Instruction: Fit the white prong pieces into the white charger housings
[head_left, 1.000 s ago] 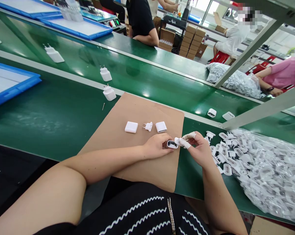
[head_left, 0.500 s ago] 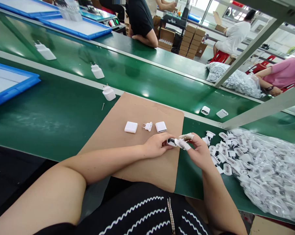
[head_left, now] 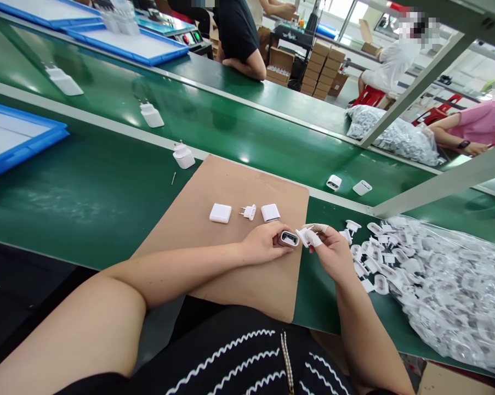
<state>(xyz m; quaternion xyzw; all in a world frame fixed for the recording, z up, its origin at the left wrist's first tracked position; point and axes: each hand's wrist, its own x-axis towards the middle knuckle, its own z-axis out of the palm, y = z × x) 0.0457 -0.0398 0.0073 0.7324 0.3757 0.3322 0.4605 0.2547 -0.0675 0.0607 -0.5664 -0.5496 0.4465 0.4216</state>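
Note:
My left hand point(head_left: 266, 242) is closed round a white charger housing point(head_left: 289, 239), its open end turned to the right and its dark inside showing. Close by that opening, my right hand point(head_left: 333, 249) pinches a white plug cap with two pins point(head_left: 304, 236); thumb and finger wear pale finger covers. A narrow gap separates cap and housing. On the brown cardboard sheet point(head_left: 231, 263), beyond my hands, lie a white housing point(head_left: 220, 213), a loose plug cap point(head_left: 249, 212) and another housing point(head_left: 271, 212).
A clear bag of plug caps point(head_left: 456, 296) spills onto the green bench at right. Chargers, one here point(head_left: 152, 114), lie on the green conveyor point(head_left: 231, 140) behind a metal rail. A blue tray point(head_left: 62, 131) is at left. A slanted metal post point(head_left: 428, 189) rises at right. Co-workers sit beyond.
The plug cap in my right hand has moved slightly apart from the housing, whose open end now shows more fully. Chargers and housings on the conveyor have shifted left.

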